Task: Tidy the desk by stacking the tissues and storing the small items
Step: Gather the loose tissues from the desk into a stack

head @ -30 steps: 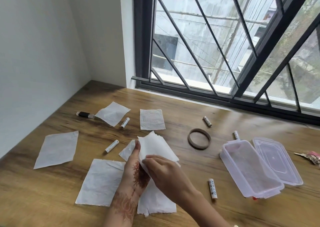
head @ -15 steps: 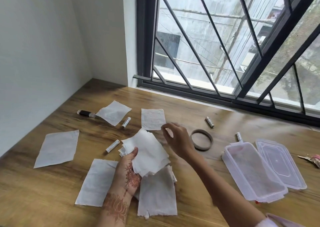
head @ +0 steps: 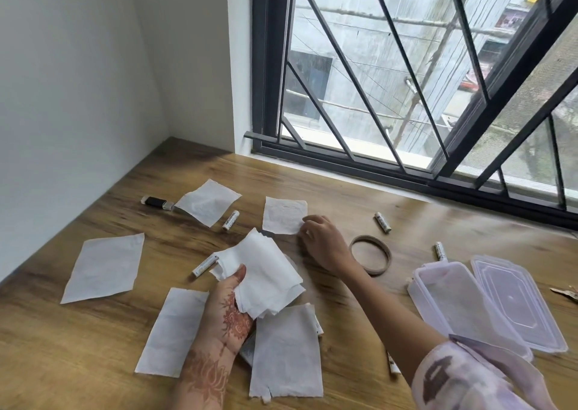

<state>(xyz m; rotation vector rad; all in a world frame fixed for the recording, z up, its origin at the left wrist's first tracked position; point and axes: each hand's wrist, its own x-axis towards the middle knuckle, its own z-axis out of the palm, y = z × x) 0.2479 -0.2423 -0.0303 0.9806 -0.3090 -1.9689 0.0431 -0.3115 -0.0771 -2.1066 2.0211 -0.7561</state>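
Observation:
My left hand (head: pixel 230 308) grips a stack of white tissues (head: pixel 262 275) above the desk's middle. My right hand (head: pixel 323 244) reaches forward, its fingertips pinching the right edge of a flat tissue (head: pixel 283 215). More single tissues lie around: one at far left (head: pixel 104 267), one at the back (head: pixel 208 202), one near my left wrist (head: pixel 172 331), one in front (head: pixel 286 353). Several small white batteries lie scattered, such as one (head: pixel 230 220) and another (head: pixel 383 222). A black USB stick (head: pixel 156 203) lies at the back left.
An open clear plastic box (head: pixel 459 303) with its lid (head: pixel 516 303) beside it stands at the right. A brown tape ring (head: pixel 370 254) lies near my right wrist. Keys (head: pixel 566 292) show at the right edge. White wall at left, barred window behind the wooden desk (head: pixel 62 347).
My right hand left the held stack and reached forward to the flat tissue at the back, now touching its right edge. My left hand keeps the stack.

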